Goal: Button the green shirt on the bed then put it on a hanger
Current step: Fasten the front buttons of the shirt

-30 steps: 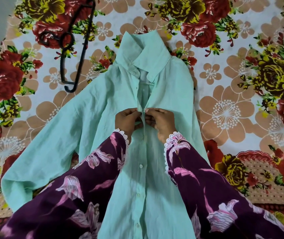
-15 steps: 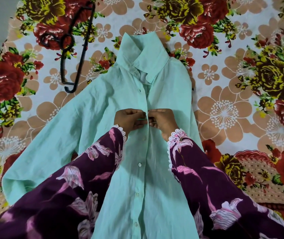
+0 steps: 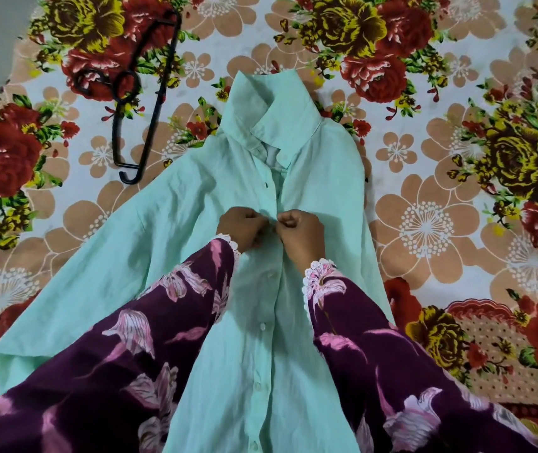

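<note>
Basically button hidden: left hand [image 3: 242,229] and right hand [image 3: 301,231] both pinch green shirt [image 3: 320,178] placket. Sleeves cover hem; hanger [image 3: 150,103] lies apart on bed [image 3: 424,223].

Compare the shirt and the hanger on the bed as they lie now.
The shirt is pale green, soft cloth, spread wide down the middle of the bed; the hanger is black, thin and rigid, lying at the upper left. Both hands, left and right, pinch the shirt's front; nothing touches the hanger. Both rest flat on the floral bedsheet.
</note>
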